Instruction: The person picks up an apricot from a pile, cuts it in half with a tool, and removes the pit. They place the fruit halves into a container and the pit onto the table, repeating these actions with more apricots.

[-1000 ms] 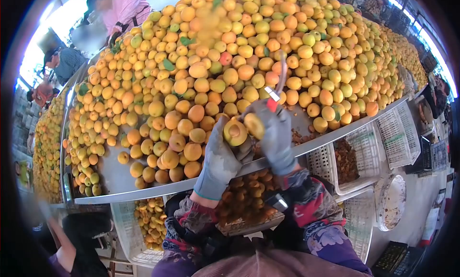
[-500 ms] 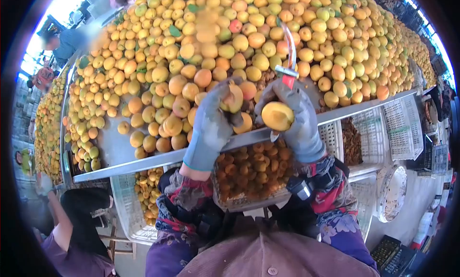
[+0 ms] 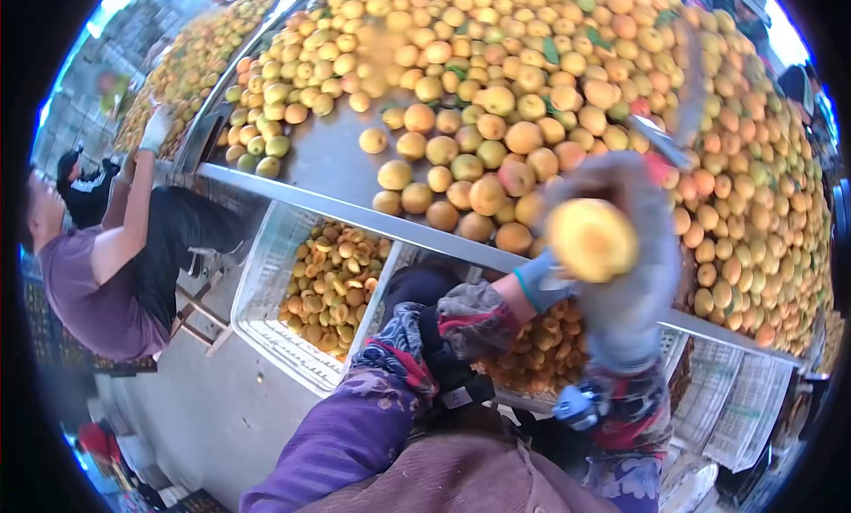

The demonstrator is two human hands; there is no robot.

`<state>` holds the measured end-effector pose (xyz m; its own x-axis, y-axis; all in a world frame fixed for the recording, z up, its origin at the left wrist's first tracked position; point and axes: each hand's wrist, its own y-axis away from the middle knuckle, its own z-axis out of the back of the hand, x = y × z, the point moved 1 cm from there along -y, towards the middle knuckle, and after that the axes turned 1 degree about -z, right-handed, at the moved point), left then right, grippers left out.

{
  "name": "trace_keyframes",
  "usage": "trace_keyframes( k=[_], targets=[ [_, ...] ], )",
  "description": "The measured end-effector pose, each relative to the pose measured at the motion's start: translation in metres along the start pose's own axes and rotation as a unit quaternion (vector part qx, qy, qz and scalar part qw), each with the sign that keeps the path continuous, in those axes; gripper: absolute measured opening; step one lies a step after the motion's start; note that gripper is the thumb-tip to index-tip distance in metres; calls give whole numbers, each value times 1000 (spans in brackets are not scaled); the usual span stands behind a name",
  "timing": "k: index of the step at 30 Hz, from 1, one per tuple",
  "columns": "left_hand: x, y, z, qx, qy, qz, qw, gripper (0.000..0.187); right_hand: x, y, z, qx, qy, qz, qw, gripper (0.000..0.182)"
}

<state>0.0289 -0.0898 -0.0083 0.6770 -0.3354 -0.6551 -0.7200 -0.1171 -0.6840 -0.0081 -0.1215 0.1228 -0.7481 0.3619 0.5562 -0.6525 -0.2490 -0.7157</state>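
My right hand [image 3: 645, 274], in a grey glove, is closed around a cut apricot half [image 3: 591, 240] with its yellow flesh facing up. The same hand grips a curved knife [image 3: 658, 140]; its blurred blade points away over the fruit pile. Behind it, my left hand [image 3: 548, 281] shows only a blue-grey glove cuff and part of the glove; its fingers are hidden. Whole apricots [image 3: 496, 194] lie heaped on the metal table beyond my hands. Under the table edge, a crate holds orange apricot halves [image 3: 532, 353].
A metal rim [image 3: 355, 213] edges the table. To the left, a white plastic crate [image 3: 257, 313] holds more apricot halves. A seated person [image 3: 106, 274] works farther left beside a wooden stool [image 3: 202, 309]. White crates [image 3: 749, 407] stand at the right.
My view has turned left, and my hands appear farther right in it. The right hand now covers most of the left, whose apricot half no longer shows.
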Motion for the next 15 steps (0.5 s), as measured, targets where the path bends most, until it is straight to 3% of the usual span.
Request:
trace_keyframes(
  k=[1,2,3,4,6,7,8,9,11,13,15],
  targets=[
    [8,-2,-1,-88,143,243,955,37,-1,-6,-25,23,-8,80,996,14],
    [12,0,-3,-163,279,466,823,40,15,-15,-50,55,-246,-95,963,15],
    [7,-3,0,-156,283,468,823,40,29,-21,-71,74,-457,-262,847,16],
    [-3,-9,5,-120,248,455,847,41,31,-28,-76,62,-443,-259,856,16],
    [-24,-24,13,-28,195,426,883,44,20,-36,-68,-62,-585,-275,760,24],
    [-30,-29,12,19,175,409,896,46,1,-31,-42,-61,-512,-224,827,30],
    [-35,-31,9,15,259,397,881,47,-7,-29,-17,-126,-480,-238,835,30],
    [-41,-31,8,6,337,385,859,48,-11,-26,6,-187,-450,-247,837,30],
    [-46,-31,13,31,296,429,853,54,-35,-11,50,-246,-491,-232,802,28],
    [-52,-31,4,57,312,428,847,56,-50,4,70,-254,-492,-190,811,27],
    [-62,-35,-9,58,231,453,859,59,-54,17,78,-272,-480,-189,812,27]
  ],
)
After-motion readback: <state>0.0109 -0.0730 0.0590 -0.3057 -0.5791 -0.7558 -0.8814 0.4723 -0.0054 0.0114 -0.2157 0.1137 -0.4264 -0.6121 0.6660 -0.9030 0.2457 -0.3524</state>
